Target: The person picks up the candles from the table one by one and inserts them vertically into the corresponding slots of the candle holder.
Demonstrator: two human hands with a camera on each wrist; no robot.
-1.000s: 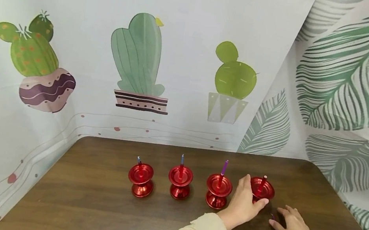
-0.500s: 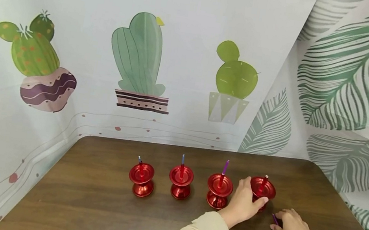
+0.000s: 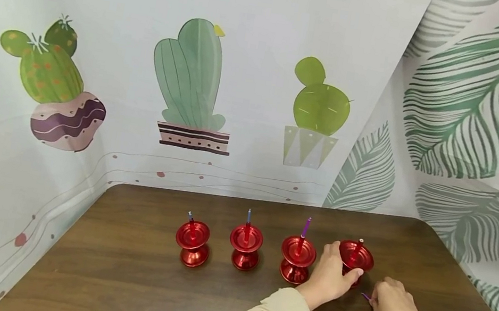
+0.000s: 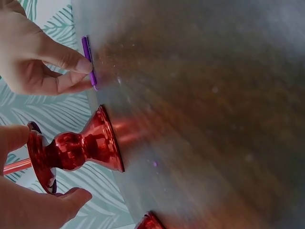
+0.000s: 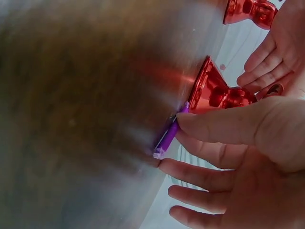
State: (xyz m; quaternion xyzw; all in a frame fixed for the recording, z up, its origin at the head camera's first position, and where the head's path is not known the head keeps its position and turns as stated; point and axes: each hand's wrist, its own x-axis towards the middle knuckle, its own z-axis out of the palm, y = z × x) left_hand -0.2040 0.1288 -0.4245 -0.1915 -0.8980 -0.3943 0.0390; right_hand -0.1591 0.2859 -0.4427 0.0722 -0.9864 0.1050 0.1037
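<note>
My left hand (image 3: pixel 330 276) grips the rim of the rightmost red metal candle holder (image 3: pixel 363 259), which stands upright on the table; its red centre tube (image 3: pixel 357 248) holds no candle. Just right of it, low over the tabletop, my right hand (image 3: pixel 397 308) pinches a thin purple candle (image 5: pixel 167 136) between thumb and index finger. The other right-hand fingers are spread below it in the right wrist view. In the left wrist view the candle lies crosswise to the fingertips, apart from the holder.
Three more red holders stand in a row to the left: one with a purple candle (image 3: pixel 306 227), one with a blue candle (image 3: pixel 248 216), one with a short blue candle (image 3: pixel 190 216). The brown table (image 3: pixel 125 276) meets a printed cloth (image 3: pixel 258 97) behind.
My right hand has taken hold of the purple candle near the tabletop and turned it, so its tip now points left toward the holder. My left hand stays on the holder.
</note>
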